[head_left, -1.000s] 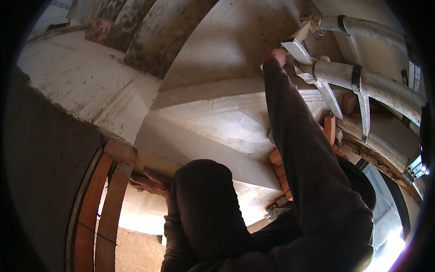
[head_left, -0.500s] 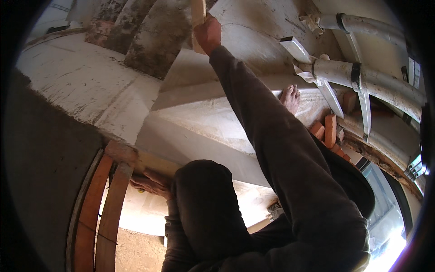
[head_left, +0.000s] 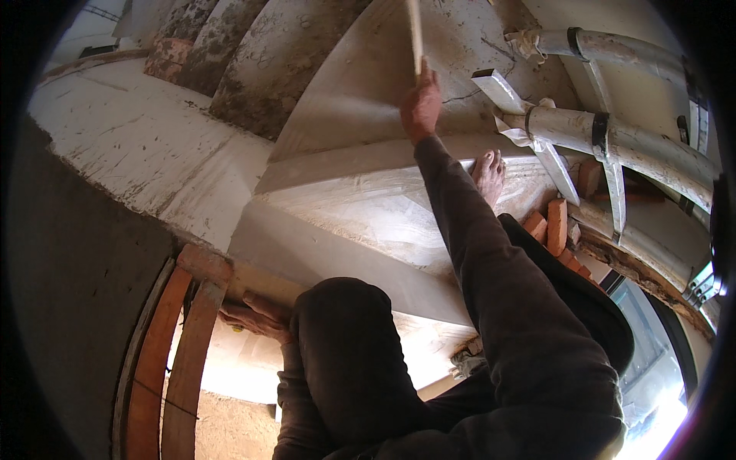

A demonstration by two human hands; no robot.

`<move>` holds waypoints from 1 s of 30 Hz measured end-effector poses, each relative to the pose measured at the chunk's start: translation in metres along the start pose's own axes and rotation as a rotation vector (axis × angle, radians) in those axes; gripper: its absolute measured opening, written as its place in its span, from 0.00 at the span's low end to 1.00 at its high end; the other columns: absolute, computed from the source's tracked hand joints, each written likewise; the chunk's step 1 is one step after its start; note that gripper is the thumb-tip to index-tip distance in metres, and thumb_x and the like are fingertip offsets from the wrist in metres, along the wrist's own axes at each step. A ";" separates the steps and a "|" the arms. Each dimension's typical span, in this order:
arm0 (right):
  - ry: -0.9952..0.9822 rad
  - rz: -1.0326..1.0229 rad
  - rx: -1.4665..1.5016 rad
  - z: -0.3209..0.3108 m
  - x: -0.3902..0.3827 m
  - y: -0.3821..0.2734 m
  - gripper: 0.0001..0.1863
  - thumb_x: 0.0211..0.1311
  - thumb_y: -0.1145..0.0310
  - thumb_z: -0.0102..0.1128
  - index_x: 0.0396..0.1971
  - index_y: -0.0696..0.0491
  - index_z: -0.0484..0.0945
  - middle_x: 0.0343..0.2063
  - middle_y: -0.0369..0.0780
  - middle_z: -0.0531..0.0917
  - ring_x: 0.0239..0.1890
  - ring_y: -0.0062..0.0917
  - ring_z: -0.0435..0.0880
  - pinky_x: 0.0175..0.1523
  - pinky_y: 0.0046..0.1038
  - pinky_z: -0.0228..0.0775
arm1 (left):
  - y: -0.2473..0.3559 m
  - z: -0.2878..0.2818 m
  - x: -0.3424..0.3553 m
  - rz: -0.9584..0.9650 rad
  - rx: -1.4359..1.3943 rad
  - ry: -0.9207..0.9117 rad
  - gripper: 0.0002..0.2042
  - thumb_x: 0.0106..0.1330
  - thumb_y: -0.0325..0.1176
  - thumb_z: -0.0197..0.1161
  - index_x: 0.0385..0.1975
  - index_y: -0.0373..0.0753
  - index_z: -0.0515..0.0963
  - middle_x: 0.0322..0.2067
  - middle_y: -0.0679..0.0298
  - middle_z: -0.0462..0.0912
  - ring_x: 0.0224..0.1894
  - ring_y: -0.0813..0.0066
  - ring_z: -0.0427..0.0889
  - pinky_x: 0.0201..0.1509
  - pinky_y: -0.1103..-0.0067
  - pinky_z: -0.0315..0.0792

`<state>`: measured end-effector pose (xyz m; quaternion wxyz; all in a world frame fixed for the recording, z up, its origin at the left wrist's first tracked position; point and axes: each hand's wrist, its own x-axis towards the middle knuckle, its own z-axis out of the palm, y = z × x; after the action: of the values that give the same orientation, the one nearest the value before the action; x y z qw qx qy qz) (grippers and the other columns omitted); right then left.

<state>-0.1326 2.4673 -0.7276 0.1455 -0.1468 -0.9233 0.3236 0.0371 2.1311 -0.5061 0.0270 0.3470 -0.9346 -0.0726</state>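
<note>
My right hand [head_left: 421, 106] is closed around the lower end of a narrow wooden strip [head_left: 415, 31], whose far end runs out of the top of the view. It is above a smooth pale stair tread [head_left: 337, 115] that winds up to the left. Low on the left, my left hand [head_left: 254, 315] lies with its fingers stretched out beside a wooden board [head_left: 257, 282], next to my bent knee. A small yellow thing shows under its fingers, too small to name. My bare foot [head_left: 488, 176] stands on the dusty step below the tread.
Rough, stained steps [head_left: 268, 65] climb at the upper left beside a white slab [head_left: 146, 130]. Metal pipes [head_left: 567, 123] with brackets run along the right, above loose red bricks [head_left: 557, 226]. Upright timbers [head_left: 188, 360] stand at the lower left, by a dark wall [head_left: 77, 291].
My right hand has swung to the right and somewhat nearer with the wooden strip, which now shows its thin edge. The left hand has stayed in place.
</note>
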 end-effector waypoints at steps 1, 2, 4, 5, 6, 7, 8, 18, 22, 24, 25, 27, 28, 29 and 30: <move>-0.008 0.064 -0.025 -0.010 0.003 -0.002 0.36 0.45 0.81 0.45 0.62 0.60 0.57 0.46 0.55 0.68 0.49 0.51 0.68 0.54 0.43 0.62 | 0.002 0.010 -0.004 0.000 -0.017 -0.022 0.41 0.65 0.64 0.34 0.63 0.30 0.51 0.58 0.39 0.56 0.60 0.42 0.55 0.61 0.52 0.52; -0.014 0.129 -0.052 -0.018 0.006 -0.005 0.36 0.46 0.81 0.45 0.62 0.59 0.57 0.46 0.55 0.68 0.49 0.51 0.68 0.54 0.43 0.62 | 0.004 0.019 -0.010 0.000 -0.038 -0.044 0.41 0.65 0.64 0.34 0.63 0.30 0.51 0.58 0.39 0.56 0.60 0.43 0.55 0.61 0.52 0.52; 0.025 0.259 -0.038 -0.012 0.008 -0.020 0.37 0.46 0.81 0.46 0.63 0.59 0.56 0.46 0.55 0.69 0.50 0.51 0.68 0.54 0.42 0.62 | 0.003 0.011 -0.007 -0.002 -0.024 -0.030 0.41 0.65 0.64 0.34 0.63 0.30 0.51 0.58 0.39 0.56 0.60 0.43 0.55 0.61 0.52 0.52; 0.079 0.317 -0.040 -0.008 0.010 -0.022 0.37 0.46 0.81 0.46 0.63 0.59 0.56 0.46 0.54 0.69 0.50 0.50 0.68 0.55 0.42 0.62 | 0.003 0.009 -0.004 -0.001 -0.020 -0.019 0.41 0.65 0.64 0.34 0.63 0.30 0.51 0.58 0.39 0.56 0.60 0.43 0.55 0.61 0.52 0.52; 0.138 0.367 -0.051 -0.008 0.014 -0.021 0.37 0.46 0.81 0.47 0.63 0.59 0.56 0.47 0.54 0.69 0.50 0.50 0.68 0.55 0.42 0.62 | 0.004 0.011 -0.004 0.000 -0.022 -0.022 0.41 0.65 0.64 0.34 0.63 0.30 0.51 0.58 0.39 0.56 0.60 0.43 0.55 0.61 0.52 0.52; 0.151 0.425 -0.081 -0.012 0.018 -0.018 0.36 0.46 0.81 0.48 0.62 0.60 0.58 0.47 0.53 0.69 0.50 0.49 0.68 0.55 0.42 0.62 | 0.004 0.012 -0.004 -0.003 -0.023 -0.023 0.41 0.65 0.64 0.34 0.63 0.30 0.51 0.58 0.39 0.56 0.60 0.43 0.55 0.61 0.52 0.52; 0.164 0.483 -0.111 -0.020 0.021 -0.013 0.34 0.47 0.80 0.49 0.61 0.60 0.59 0.47 0.52 0.70 0.50 0.49 0.69 0.55 0.41 0.62 | 0.005 0.012 -0.003 -0.006 -0.027 -0.024 0.41 0.65 0.64 0.34 0.63 0.30 0.51 0.58 0.39 0.56 0.60 0.43 0.55 0.61 0.52 0.52; 0.196 0.423 -0.937 -0.038 0.015 0.239 0.18 0.58 0.63 0.50 0.45 0.56 0.75 0.38 0.49 0.80 0.43 0.45 0.79 0.50 0.40 0.71 | 0.015 0.029 -0.013 -0.010 -0.093 -0.080 0.41 0.65 0.64 0.34 0.64 0.30 0.52 0.58 0.39 0.56 0.60 0.43 0.55 0.60 0.52 0.52; -0.300 0.799 -0.712 0.006 0.033 0.164 0.17 0.61 0.66 0.46 0.48 0.55 0.73 0.39 0.45 0.80 0.42 0.41 0.80 0.46 0.34 0.74 | 0.004 0.012 -0.006 -0.007 -0.019 -0.031 0.41 0.65 0.64 0.34 0.64 0.31 0.52 0.58 0.39 0.56 0.60 0.43 0.55 0.60 0.52 0.52; -0.072 0.720 -0.414 0.034 0.033 0.087 0.22 0.58 0.73 0.46 0.55 0.56 0.69 0.45 0.46 0.78 0.47 0.41 0.78 0.48 0.34 0.73 | 0.003 0.012 -0.006 -0.012 -0.007 -0.027 0.41 0.65 0.64 0.34 0.64 0.31 0.52 0.58 0.39 0.56 0.60 0.44 0.55 0.60 0.52 0.52; -0.081 0.593 -0.342 0.038 0.037 0.039 0.25 0.56 0.75 0.47 0.56 0.56 0.67 0.44 0.47 0.78 0.45 0.42 0.78 0.48 0.35 0.73 | 0.002 0.010 -0.006 -0.014 -0.003 -0.021 0.41 0.65 0.65 0.34 0.64 0.31 0.52 0.58 0.39 0.56 0.60 0.44 0.55 0.60 0.52 0.52; -0.243 0.424 -0.233 0.028 0.055 -0.047 0.30 0.51 0.78 0.50 0.59 0.55 0.64 0.42 0.49 0.79 0.43 0.43 0.79 0.49 0.37 0.72 | -0.001 0.009 -0.005 -0.017 -0.012 -0.028 0.41 0.65 0.65 0.34 0.64 0.31 0.52 0.58 0.39 0.56 0.60 0.44 0.55 0.60 0.52 0.53; -0.225 0.362 -0.152 0.023 0.063 -0.054 0.31 0.51 0.79 0.50 0.59 0.55 0.63 0.43 0.50 0.78 0.43 0.44 0.78 0.48 0.37 0.72 | 0.002 0.010 -0.007 -0.018 -0.024 -0.038 0.41 0.64 0.65 0.34 0.64 0.31 0.52 0.58 0.40 0.56 0.60 0.44 0.55 0.60 0.52 0.53; -0.214 0.299 -0.065 0.023 0.066 -0.061 0.32 0.50 0.79 0.51 0.60 0.55 0.62 0.43 0.50 0.77 0.43 0.44 0.78 0.48 0.38 0.72 | 0.002 0.012 -0.007 -0.018 -0.032 -0.041 0.41 0.64 0.65 0.34 0.64 0.31 0.52 0.58 0.40 0.56 0.60 0.44 0.55 0.60 0.52 0.53; -0.209 0.237 0.028 0.026 0.067 -0.065 0.33 0.49 0.79 0.51 0.60 0.55 0.61 0.44 0.50 0.76 0.43 0.44 0.78 0.48 0.39 0.71 | 0.001 0.011 -0.007 -0.022 -0.032 -0.039 0.41 0.64 0.65 0.34 0.64 0.31 0.52 0.58 0.40 0.56 0.60 0.44 0.55 0.60 0.53 0.53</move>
<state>-0.2144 2.4287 -0.6944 0.0113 -0.2182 -0.9051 0.3647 0.0404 2.1378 -0.5167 0.0136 0.3552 -0.9299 -0.0944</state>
